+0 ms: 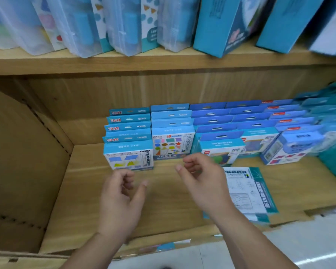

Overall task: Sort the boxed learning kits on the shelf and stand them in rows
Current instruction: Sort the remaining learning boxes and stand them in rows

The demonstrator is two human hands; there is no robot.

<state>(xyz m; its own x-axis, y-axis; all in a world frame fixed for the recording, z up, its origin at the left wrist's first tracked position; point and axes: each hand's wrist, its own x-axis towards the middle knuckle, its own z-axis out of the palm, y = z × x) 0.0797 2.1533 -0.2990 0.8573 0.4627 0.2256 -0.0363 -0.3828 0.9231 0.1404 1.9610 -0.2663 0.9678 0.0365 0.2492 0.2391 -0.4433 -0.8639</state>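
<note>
Bare shelf [81, 191] board open from the hands toward 9 o'clock, up to the side wall [27, 152]; front edge at 6. Kits [128, 158] standing in rows from 12 round to 3; flat pack [248, 191] lying at 4. Left hand [122, 199] and right hand [202, 177] empty, fingers loosely curled. Nearest kit just beyond the left fingertips [129, 174] at 12, apart; right-hand contact unclear.

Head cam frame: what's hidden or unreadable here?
Head view only:
- rightmost box rows: motion blur, cut off by the right edge; count and labels unclear.
- flat pack: left edge hidden by the right hand and forearm; print too small.
- third-row front box: lower front behind the right hand.
- upper-shelf kits: tops cut off by the frame top.
</note>
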